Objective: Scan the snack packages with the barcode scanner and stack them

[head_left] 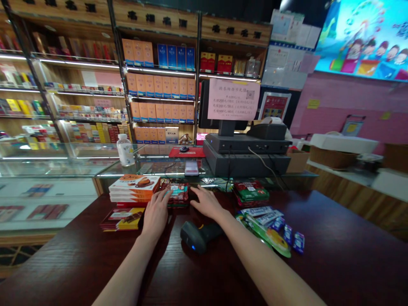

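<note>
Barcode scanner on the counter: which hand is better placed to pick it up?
Right, probably: the right hand rests just beyond the barcode scanner, whose handle points toward that forearm; the left hand sits farther off.

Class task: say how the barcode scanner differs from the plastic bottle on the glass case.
The barcode scanner is dark and opaque, the plastic bottle clear with a white cap. The scanner lies on its side; the bottle stands upright. The scanner rests on the dark wood counter, the bottle on the glass display case. Neither is held.
</note>
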{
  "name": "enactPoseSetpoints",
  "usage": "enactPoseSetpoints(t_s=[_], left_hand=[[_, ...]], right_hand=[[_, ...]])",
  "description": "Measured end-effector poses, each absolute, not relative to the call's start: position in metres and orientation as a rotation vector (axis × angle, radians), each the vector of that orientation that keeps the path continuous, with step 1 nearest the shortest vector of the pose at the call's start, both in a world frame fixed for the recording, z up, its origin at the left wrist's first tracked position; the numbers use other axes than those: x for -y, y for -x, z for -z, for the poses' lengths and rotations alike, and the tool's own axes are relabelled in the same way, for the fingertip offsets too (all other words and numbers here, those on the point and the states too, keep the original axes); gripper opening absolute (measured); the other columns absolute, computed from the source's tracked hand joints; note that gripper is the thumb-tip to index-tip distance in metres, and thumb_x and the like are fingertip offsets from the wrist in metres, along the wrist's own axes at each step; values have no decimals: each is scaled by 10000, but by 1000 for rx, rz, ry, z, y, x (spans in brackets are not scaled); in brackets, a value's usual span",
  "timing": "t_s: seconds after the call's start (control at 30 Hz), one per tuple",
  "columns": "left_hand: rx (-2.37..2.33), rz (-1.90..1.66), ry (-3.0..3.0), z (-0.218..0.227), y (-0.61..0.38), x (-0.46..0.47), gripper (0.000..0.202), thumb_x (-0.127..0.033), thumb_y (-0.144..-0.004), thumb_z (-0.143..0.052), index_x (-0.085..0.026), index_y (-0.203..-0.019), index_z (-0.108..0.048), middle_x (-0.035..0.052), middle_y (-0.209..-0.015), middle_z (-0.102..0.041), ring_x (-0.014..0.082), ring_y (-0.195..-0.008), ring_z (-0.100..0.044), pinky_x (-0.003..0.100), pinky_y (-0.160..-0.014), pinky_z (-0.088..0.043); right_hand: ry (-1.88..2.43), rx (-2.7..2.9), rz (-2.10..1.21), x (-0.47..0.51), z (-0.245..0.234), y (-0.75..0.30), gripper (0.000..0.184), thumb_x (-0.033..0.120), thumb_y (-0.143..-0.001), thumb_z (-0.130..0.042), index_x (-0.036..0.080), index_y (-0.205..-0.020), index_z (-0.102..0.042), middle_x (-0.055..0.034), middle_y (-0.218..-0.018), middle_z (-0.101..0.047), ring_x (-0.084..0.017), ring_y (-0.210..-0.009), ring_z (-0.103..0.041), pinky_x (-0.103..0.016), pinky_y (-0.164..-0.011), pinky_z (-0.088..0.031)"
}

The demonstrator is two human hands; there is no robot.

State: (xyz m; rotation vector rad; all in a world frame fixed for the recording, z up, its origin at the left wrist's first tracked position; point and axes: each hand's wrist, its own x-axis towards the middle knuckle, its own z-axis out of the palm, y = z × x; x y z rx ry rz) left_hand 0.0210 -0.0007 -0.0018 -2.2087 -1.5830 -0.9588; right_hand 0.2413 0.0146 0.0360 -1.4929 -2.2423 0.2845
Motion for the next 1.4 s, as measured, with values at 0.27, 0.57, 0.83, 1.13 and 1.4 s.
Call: enactPoseSetpoints(t_s=[0.27, 0.57, 0.83, 1.13, 1.4], left_hand=[[1486, 970, 2305, 0, -26, -1, 521, -77, -893, -395, -233, -1352, -586, 93, -1372, -625, 267, -1230, -547, 441, -986, -497], [1480, 694, 2546, -21, -49, 2, 510, -46, -878, -399, -251, -1277, -644, 71, -1336, -658, 250, -1219, -574, 429, -1003, -462], [1452, 513, 2642, -40, -73, -9, 538, -9, -837, -413, -251, -1244, -669, 64, -1317, -671, 270, -1268, -554, 453, -1049, -425], [1288, 498, 2831, -57, -137, -20, 478, -108, -892, -411, -243, -1282, -653, 76, -1306, -674, 246, -1214, -574, 399, -1043, -421], [1277, 575, 3019, -48, -205, -29, 552, -120, -860, -480, -310, -1371, -567, 40, -1395, -619, 245, -1293, -542, 399, -1105, -384]], right_hand=[[1505, 2218, -212, -3, -39, -269, 579, 255, -894, -588, 149, -1454, -489, -169, -1497, -509, -296, -1465, -363, -497, -1145, -326], [1615, 2123, -172, 8, -41, -316, 569, 263, -886, -588, 182, -1444, -506, -143, -1503, -509, -269, -1469, -358, -457, -1158, -311], [1691, 2012, -108, 12, -38, -363, 566, 249, -885, -590, 167, -1439, -512, -169, -1497, -509, -279, -1462, -372, -468, -1144, -331], [1774, 1884, -72, 14, -34, -414, 559, 232, -882, -595, 177, -1433, -521, -158, -1503, -504, -289, -1465, -366, -489, -1158, -312], [1801, 1833, 26, 12, -26, -461, 511, 235, -888, -582, 191, -1396, -551, -111, -1457, -564, -282, -1459, -378, -471, -1152, -336]])
